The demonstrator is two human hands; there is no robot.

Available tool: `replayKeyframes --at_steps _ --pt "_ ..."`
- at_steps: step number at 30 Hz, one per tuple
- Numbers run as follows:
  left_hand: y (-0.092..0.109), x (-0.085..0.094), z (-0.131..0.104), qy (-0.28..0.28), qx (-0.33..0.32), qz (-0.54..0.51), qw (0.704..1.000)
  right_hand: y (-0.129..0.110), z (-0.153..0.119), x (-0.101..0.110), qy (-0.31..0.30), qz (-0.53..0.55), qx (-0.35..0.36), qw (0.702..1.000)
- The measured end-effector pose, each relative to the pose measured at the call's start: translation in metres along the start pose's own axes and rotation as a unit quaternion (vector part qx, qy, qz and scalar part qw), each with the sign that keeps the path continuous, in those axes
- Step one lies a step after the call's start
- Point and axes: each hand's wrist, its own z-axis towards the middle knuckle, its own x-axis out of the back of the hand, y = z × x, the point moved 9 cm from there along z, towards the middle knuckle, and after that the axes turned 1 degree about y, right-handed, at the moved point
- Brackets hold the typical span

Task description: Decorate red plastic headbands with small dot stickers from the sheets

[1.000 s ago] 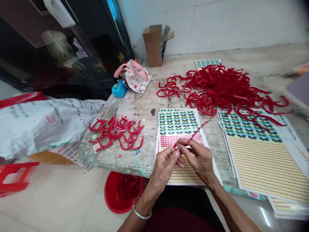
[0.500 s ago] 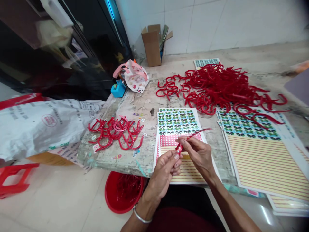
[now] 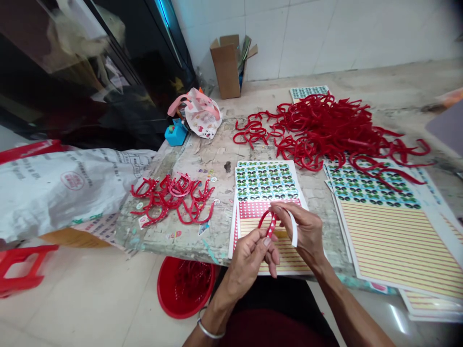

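Observation:
Above a sheet of stickers (image 3: 268, 182) at the table's front edge, my left hand (image 3: 254, 255) pinches a curved red band (image 3: 263, 218) near its lower end. White marks run along the part of the band between my two hands. My right hand (image 3: 304, 229) closes on a thin strip (image 3: 294, 230) whose free end curls down, white side showing, beside the fingers. The fingertips of my right hand meet the top of the red band. Whether the strip is stuck to the band under those fingertips is hidden.
A big heap of red bands (image 3: 336, 127) lies at the back right, over more sticker sheets (image 3: 398, 241). Dotted red bands (image 3: 171, 197) lie to the left. A red bucket (image 3: 162, 294) stands below the edge; a cardboard box (image 3: 226, 70) is at the back.
The red band now shows as a curve between my hands. The strip, which stretched out to the upper right, now curls down with its white side showing.

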Motion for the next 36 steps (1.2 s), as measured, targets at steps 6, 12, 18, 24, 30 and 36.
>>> replayKeyframes --at_steps 6,12,18,24,30,36 --pt "0.003 0.004 0.003 0.031 -0.021 0.048 0.998 -0.022 -0.001 0.010 0.034 -0.063 0.122 0.990" --pt "0.000 0.009 0.005 0.061 -0.031 0.063 0.996 -0.033 -0.011 0.010 0.025 -0.093 0.169 0.981" --pt "0.003 0.012 0.006 0.087 -0.044 0.087 0.991 -0.044 -0.018 0.011 0.025 -0.071 0.201 0.977" --pt "0.004 0.010 0.008 0.083 -0.044 0.095 0.991 -0.054 -0.021 0.012 0.016 -0.058 0.211 0.976" --pt "0.002 0.013 0.009 0.088 -0.050 0.083 0.991 -0.059 -0.026 0.012 0.023 -0.047 0.216 0.975" --pt "-0.004 0.010 0.009 0.056 -0.046 0.031 0.997 -0.054 -0.020 0.017 0.049 -0.078 0.172 0.981"
